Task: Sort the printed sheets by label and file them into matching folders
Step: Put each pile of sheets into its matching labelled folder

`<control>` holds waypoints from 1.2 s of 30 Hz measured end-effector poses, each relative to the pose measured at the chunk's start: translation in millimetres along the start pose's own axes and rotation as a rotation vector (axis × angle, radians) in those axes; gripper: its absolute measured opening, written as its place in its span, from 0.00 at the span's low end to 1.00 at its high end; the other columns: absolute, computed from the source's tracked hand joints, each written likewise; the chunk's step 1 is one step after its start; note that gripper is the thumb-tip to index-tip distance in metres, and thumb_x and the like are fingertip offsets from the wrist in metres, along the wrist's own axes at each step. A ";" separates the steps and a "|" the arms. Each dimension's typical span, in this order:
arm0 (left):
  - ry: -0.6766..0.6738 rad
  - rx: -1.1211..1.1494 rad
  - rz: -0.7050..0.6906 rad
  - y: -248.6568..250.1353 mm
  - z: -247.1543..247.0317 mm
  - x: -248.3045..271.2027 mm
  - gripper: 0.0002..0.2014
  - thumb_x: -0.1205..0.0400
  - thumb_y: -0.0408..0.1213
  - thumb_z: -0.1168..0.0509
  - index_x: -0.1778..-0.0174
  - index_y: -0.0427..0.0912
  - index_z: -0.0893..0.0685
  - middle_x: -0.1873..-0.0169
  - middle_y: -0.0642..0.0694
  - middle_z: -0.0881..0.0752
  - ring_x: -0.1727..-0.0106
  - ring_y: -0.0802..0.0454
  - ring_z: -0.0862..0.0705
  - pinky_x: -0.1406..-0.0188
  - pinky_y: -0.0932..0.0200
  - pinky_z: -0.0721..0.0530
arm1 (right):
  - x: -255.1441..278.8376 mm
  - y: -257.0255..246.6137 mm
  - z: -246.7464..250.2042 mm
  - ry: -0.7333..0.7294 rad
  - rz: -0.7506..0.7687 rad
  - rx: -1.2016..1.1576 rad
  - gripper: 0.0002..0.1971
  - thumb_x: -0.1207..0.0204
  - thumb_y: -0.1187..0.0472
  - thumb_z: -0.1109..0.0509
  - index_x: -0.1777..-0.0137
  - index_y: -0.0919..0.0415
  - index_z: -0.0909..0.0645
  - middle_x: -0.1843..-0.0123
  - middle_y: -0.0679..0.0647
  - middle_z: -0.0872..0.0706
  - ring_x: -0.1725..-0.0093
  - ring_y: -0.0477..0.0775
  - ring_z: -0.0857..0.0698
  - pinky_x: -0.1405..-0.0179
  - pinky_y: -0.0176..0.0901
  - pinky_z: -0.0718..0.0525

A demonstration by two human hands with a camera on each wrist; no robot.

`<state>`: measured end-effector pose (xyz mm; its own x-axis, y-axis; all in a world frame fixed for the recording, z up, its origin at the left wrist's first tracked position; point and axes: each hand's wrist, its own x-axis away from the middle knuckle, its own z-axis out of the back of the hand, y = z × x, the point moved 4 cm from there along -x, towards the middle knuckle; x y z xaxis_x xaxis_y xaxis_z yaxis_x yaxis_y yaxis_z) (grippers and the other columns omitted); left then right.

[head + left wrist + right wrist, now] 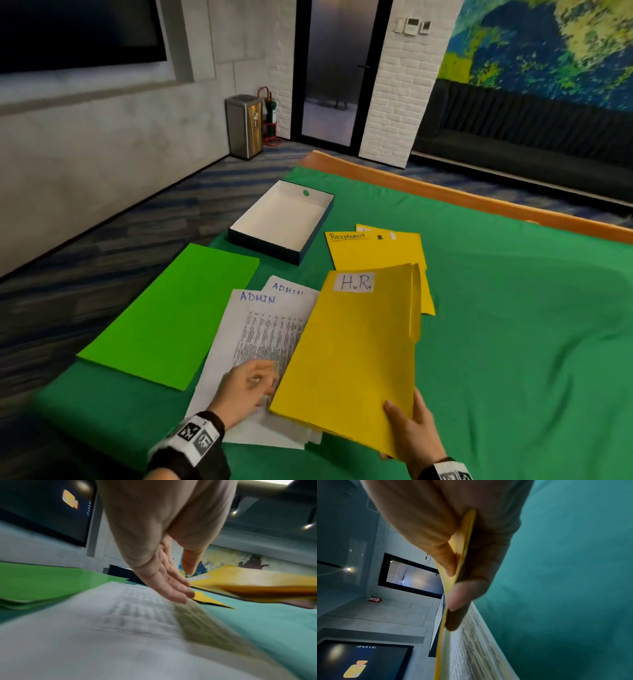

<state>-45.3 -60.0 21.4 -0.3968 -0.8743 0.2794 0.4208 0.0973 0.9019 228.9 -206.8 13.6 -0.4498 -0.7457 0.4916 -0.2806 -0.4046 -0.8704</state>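
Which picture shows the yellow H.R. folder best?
The head view: the H.R. folder shows whole, label readable, gripped by the right hand. The right wrist view shows only its edge, pinched. The left wrist view shows a yellow blur.

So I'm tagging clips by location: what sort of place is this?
Probably an office meeting room or lounge: a large dark wall screen, a long dark bench sofa under a painted mural, and a glass door. Labelled folders lie on a green-covered table.

Three yellow card folders (352,346) ahead of the right hand, one bright green card folder (171,315) beyond the left hand, two ADMIN-headed white printed sheets (260,329) topping the stack, one open white-lined cardboard box (284,222).
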 end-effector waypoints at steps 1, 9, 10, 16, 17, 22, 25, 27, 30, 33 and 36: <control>0.057 -0.003 -0.001 -9.3 20.0 -3.6 0.11 0.19 0.31 0.34 0.44 0.51 0.21 0.49 0.54 0.13 0.46 0.54 0.14 0.56 0.73 0.18 | -0.8 0.0 -7.2 0.004 0.009 0.011 0.30 0.21 0.65 0.35 0.22 0.48 0.41 0.38 0.65 0.21 0.64 0.73 0.13 0.80 0.55 0.16; 0.569 -0.543 0.486 -106.5 213.6 -42.2 0.40 0.37 0.50 0.19 0.32 0.34 0.23 0.31 0.31 0.25 0.30 0.32 0.27 0.35 0.38 0.25 | -4.3 0.3 -55.6 0.048 0.044 0.092 0.30 0.21 0.64 0.34 0.22 0.50 0.41 0.42 0.61 0.21 0.63 0.71 0.13 0.83 0.53 0.16; 0.550 -0.536 0.588 -115.1 228.3 -42.6 0.51 0.44 0.57 0.18 0.30 0.32 0.27 0.30 0.30 0.27 0.30 0.31 0.28 0.35 0.35 0.26 | -4.4 1.1 -61.1 0.042 0.045 0.098 0.30 0.21 0.64 0.33 0.22 0.51 0.41 0.42 0.61 0.21 0.64 0.70 0.13 0.83 0.53 0.16; 0.502 -0.637 0.659 -117.9 264.2 -50.7 0.71 0.63 0.66 0.19 0.25 0.35 0.37 0.27 0.32 0.31 0.27 0.34 0.31 0.32 0.37 0.28 | -5.4 6.0 -95.4 0.070 0.051 0.085 0.43 0.37 0.51 0.21 0.24 0.53 0.38 0.38 0.63 0.20 0.53 0.73 0.14 0.80 0.51 0.14; 0.499 -0.622 0.680 -119.3 268.3 -52.2 0.74 0.65 0.66 0.19 0.24 0.35 0.39 0.26 0.32 0.32 0.26 0.34 0.31 0.31 0.36 0.29 | -3.9 6.7 -101.4 0.071 0.049 0.069 0.39 0.33 0.55 0.23 0.24 0.54 0.38 0.38 0.63 0.20 0.54 0.73 0.14 0.80 0.51 0.15; 0.492 -0.653 0.679 -121.0 282.3 -59.0 0.66 0.63 0.64 0.18 0.32 0.33 0.32 0.32 0.31 0.25 0.31 0.34 0.25 0.33 0.39 0.29 | -3.6 8.6 -126.4 0.043 0.042 0.042 0.39 0.36 0.52 0.19 0.27 0.51 0.36 0.41 0.60 0.19 0.50 0.73 0.15 0.77 0.51 0.14; 0.462 -0.480 0.597 -106.3 299.3 -58.7 0.45 0.47 0.59 0.17 0.44 0.31 0.23 0.47 0.33 0.17 0.42 0.33 0.18 0.47 0.45 0.20 | -4.3 10.9 -135.8 0.001 0.028 0.013 0.31 0.25 0.64 0.29 0.25 0.54 0.37 0.41 0.60 0.19 0.51 0.72 0.15 0.75 0.53 0.14; 0.447 -0.389 0.461 -87.4 311.9 -57.1 0.26 0.34 0.55 0.22 0.57 0.35 0.17 0.59 0.37 0.16 0.51 0.35 0.16 0.57 0.50 0.22 | -4.1 12.4 -143.7 -0.004 0.029 0.029 0.40 0.36 0.53 0.19 0.26 0.51 0.36 0.40 0.60 0.19 0.49 0.72 0.15 0.73 0.53 0.13; 0.575 -0.330 0.237 -46.3 330.6 -47.2 0.16 0.26 0.47 0.26 0.52 0.38 0.13 0.62 0.37 0.15 0.59 0.38 0.17 0.61 0.51 0.25 | -7.1 11.7 -157.2 -0.039 0.021 0.002 0.42 0.37 0.54 0.19 0.25 0.53 0.36 0.42 0.57 0.18 0.42 0.73 0.18 0.62 0.55 0.12; 0.735 -0.414 0.097 -2.5 345.8 -31.0 0.16 0.24 0.47 0.28 0.47 0.41 0.13 0.54 0.33 0.13 0.52 0.32 0.16 0.56 0.47 0.21 | -14.3 9.9 -177.1 -0.082 -0.023 -0.025 0.34 0.26 0.64 0.29 0.22 0.55 0.39 0.37 0.59 0.20 0.39 0.71 0.19 0.43 0.69 0.18; 0.879 -0.412 -0.012 31.0 353.0 -16.1 0.18 0.23 0.49 0.29 0.46 0.39 0.14 0.53 0.29 0.14 0.51 0.28 0.18 0.57 0.45 0.22 | -18.2 4.9 -206.9 -0.171 -0.074 -0.060 0.30 0.22 0.66 0.34 0.22 0.52 0.39 0.33 0.59 0.22 0.41 0.67 0.18 0.44 0.64 0.17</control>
<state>-313.8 124.9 161.2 0.2776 -0.9339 -0.2255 0.7398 0.0581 0.6703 60.3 -85.7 6.1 -0.2767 -0.7962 0.5380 -0.3595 -0.4334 -0.8264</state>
